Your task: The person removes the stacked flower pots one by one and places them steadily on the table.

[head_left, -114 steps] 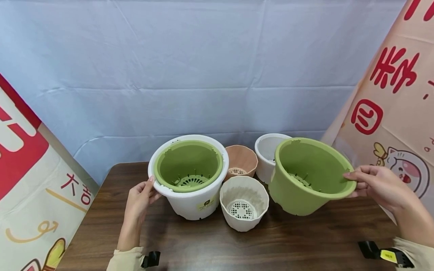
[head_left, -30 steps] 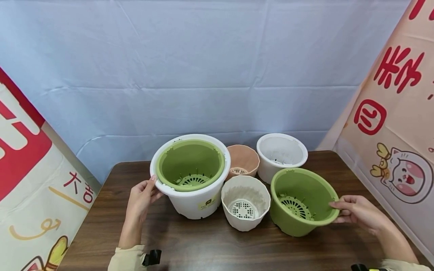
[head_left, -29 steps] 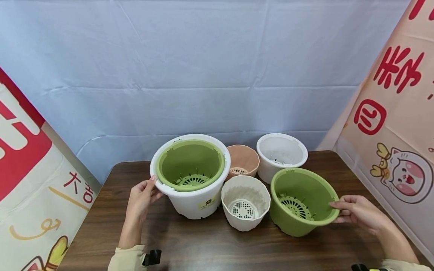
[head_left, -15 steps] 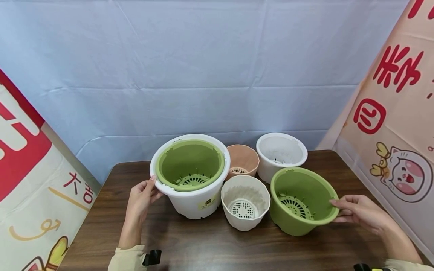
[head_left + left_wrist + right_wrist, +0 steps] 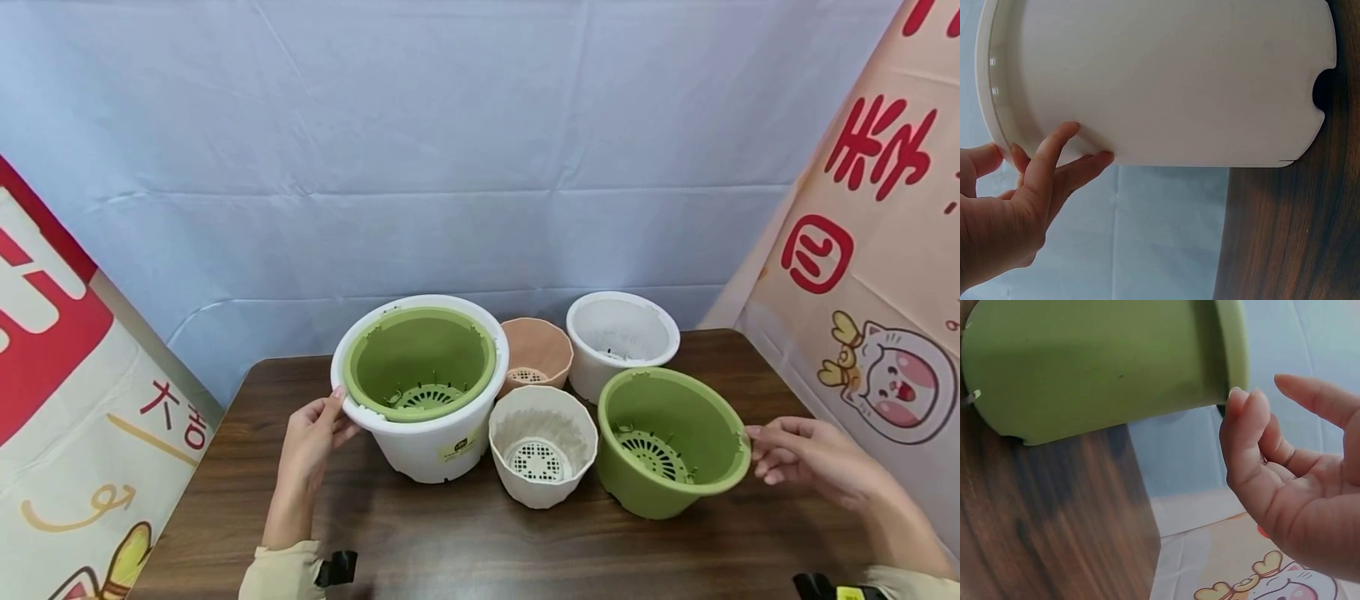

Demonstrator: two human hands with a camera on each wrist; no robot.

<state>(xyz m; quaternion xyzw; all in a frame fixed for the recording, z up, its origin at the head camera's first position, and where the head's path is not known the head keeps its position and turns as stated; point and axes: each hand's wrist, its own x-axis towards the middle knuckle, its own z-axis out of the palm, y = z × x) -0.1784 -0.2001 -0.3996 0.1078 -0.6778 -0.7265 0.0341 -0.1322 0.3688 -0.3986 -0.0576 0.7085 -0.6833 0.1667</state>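
On the left of the head view stands a large white flowerpot (image 5: 397, 454) with a green flowerpot (image 5: 420, 354) nested inside it. My left hand (image 5: 307, 437) pinches the white rim, thumb on top; in the left wrist view its fingers (image 5: 1054, 147) lie under the lip against the wall. At the right, a second green flowerpot (image 5: 637, 483) stands on the table. My right hand (image 5: 813, 458) is beside its rim. In the right wrist view the thumb is off the rim, while the bent fingers (image 5: 1250, 419) stay right at its edge.
Between the larger pots is a small off-white faceted flowerpot (image 5: 536, 492), with a small orange one (image 5: 543, 346) behind it. Another white flowerpot (image 5: 588, 371) stands at the back right. The brown wooden table (image 5: 450, 550) meets a pale blue cloth (image 5: 480, 167); printed banners (image 5: 892, 333) flank it.
The right hand has lowered the green pot from its tilted, raised position onto the table, then let go of its rim and moved slightly right. The left hand keeps its hold.
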